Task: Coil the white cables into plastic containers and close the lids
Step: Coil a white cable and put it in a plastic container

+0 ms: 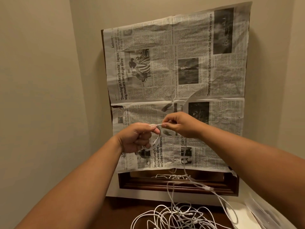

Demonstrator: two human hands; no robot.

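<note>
my left hand point(137, 138) grips the white cable coil point(158, 139), my right hand point(180, 124) pinching its strand just beside it, above the tangle point(181, 215) on the bench point(122, 212).

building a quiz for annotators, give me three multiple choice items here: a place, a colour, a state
1. Where does the loose cable tangle lie? A) on the dark wooden surface B) inside a closed container C) over the person's forearm
2. What colour is the coil? A) black B) white C) red
3. What is the left hand doing? A) hanging idle B) gripping the coil C) pressing the wall
Answers: 1 A, it sprawls on the wood below the hands; 2 B, its loops show white; 3 B, fingers curl round the loops while the right hand pinches the coil's end.
</note>
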